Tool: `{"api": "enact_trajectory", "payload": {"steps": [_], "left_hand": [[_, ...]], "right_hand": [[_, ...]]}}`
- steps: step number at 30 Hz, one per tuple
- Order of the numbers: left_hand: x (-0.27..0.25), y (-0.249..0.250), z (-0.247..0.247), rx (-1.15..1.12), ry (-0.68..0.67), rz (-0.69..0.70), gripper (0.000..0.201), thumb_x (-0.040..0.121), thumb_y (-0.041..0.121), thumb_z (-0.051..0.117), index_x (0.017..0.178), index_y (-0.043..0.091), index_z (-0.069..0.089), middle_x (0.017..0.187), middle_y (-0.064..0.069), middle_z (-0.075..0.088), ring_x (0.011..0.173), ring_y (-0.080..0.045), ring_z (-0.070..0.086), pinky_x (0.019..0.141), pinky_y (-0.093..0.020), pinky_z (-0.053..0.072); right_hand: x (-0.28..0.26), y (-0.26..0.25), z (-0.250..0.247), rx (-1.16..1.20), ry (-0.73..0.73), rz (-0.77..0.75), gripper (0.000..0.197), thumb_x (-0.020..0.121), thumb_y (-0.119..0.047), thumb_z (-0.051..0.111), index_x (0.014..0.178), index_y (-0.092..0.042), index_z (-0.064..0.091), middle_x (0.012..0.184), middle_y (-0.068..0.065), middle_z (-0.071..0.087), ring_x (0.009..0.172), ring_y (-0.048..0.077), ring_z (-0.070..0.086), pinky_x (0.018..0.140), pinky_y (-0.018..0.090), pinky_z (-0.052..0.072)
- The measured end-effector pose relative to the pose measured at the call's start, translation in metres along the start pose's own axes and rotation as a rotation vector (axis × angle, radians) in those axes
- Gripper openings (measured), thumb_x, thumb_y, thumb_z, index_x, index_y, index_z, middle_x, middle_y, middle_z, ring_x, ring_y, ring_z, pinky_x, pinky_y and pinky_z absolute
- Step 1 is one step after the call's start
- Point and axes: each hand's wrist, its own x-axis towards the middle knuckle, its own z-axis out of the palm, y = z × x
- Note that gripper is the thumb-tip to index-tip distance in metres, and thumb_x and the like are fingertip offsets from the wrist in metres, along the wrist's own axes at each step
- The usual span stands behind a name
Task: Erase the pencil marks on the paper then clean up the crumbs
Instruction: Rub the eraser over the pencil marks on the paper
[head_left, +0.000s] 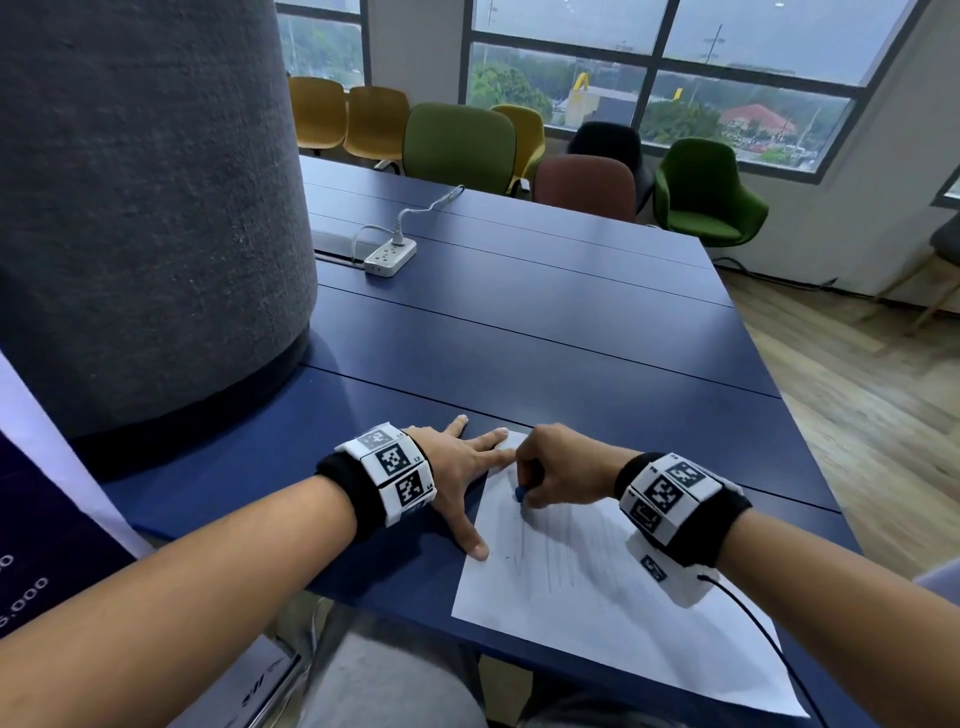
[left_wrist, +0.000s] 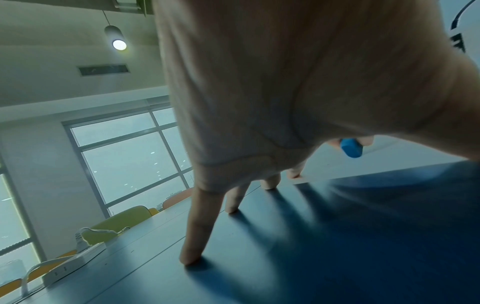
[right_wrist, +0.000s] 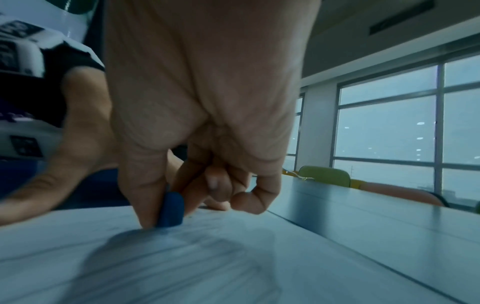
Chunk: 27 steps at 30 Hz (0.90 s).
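Blue rubber eraser (head_left: 519, 494), small block, pinched low between thumb and forefinger of my right hand (head_left: 563, 470), its tip pressed on the white paper sheet (head_left: 613, 618) near the sheet's far left corner. Right wrist view confirms it: eraser end down on the sheet, other fingers curled in behind. Grey pencil marks (head_left: 550, 551), long faint strokes, run from the eraser down toward me across the middle of the sheet; one short dark mark sits near the left edge. Most strokes look untouched, so I judge the erasing barely started. Crumbs: a few tiny specks by the eraser in the right wrist view, too small to be sure. Cleanup not begun.

My left hand (head_left: 457, 467) lies flat with fingers spread, nothing gripped; thumb tip and forefinger tip rest on the sheet's left edge and far corner, pinning it, the other fingers on the dark blue tabletop (head_left: 571, 322). Sheet lies at the near right corner of the table. Farther off: white power strip (head_left: 390, 255) with cable, grey fabric column (head_left: 145, 208) on the left, coloured chairs (head_left: 460, 143) by the window.
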Motion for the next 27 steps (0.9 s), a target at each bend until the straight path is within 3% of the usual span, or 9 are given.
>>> {"api": "enact_trajectory", "payload": {"steps": [4,9,14,18,22,27], "left_hand": [[0.002,-0.001,0.001,0.007,-0.003,-0.006,0.133,0.053,0.082,0.074,0.150,0.052,-0.012,0.157,0.030,-0.022,0.150,-0.026,-0.019,0.113,-0.064,0.024],[0.001,-0.001,0.001,-0.012,-0.001,0.004,0.133,0.053,0.080,0.075,0.149,0.053,-0.013,0.157,0.030,-0.022,0.149,-0.026,-0.020,0.114,-0.066,0.020],[0.001,0.001,0.000,0.000,-0.008,-0.011,0.132,0.055,0.080,0.075,0.151,0.050,-0.010,0.157,0.030,-0.022,0.149,-0.026,-0.020,0.114,-0.065,0.020],[0.002,-0.001,0.001,-0.004,-0.010,-0.009,0.133,0.053,0.081,0.074,0.151,0.052,-0.011,0.156,0.031,-0.023,0.149,-0.025,-0.020,0.114,-0.064,0.022],[0.001,0.001,0.000,0.000,-0.015,-0.013,0.132,0.055,0.080,0.075,0.152,0.050,-0.010,0.156,0.031,-0.022,0.149,-0.026,-0.020,0.114,-0.065,0.021],[0.003,-0.001,0.001,-0.008,-0.016,-0.005,0.133,0.053,0.081,0.074,0.151,0.051,-0.011,0.156,0.032,-0.024,0.149,-0.026,-0.020,0.114,-0.066,0.021]], "right_hand": [[-0.012,-0.008,0.005,0.039,-0.233,-0.063,0.013,0.076,-0.020,0.079,0.076,-0.019,0.065,0.074,-0.008,0.066,0.056,-0.002,0.052,0.052,0.008,0.039],[-0.009,-0.005,0.004,0.035,-0.024,-0.009,0.013,0.078,-0.021,0.076,0.075,-0.017,0.064,0.064,-0.014,0.056,0.057,0.002,0.050,0.051,0.012,0.036],[-0.021,-0.014,0.011,0.076,-0.260,-0.094,0.011,0.077,-0.020,0.078,0.083,-0.016,0.070,0.070,-0.015,0.061,0.058,-0.002,0.054,0.056,0.010,0.040],[-0.017,-0.012,0.010,0.084,-0.110,-0.064,0.012,0.077,-0.023,0.078,0.080,-0.017,0.069,0.067,-0.015,0.058,0.057,-0.001,0.052,0.053,0.009,0.037],[-0.024,-0.019,0.015,0.094,-0.256,-0.123,0.011,0.077,-0.022,0.078,0.085,-0.016,0.071,0.071,-0.015,0.062,0.058,-0.002,0.054,0.056,0.010,0.040],[-0.018,-0.015,0.009,0.111,-0.116,-0.058,0.012,0.077,-0.022,0.078,0.077,-0.019,0.067,0.067,-0.014,0.059,0.058,0.001,0.052,0.055,0.012,0.038]]}}
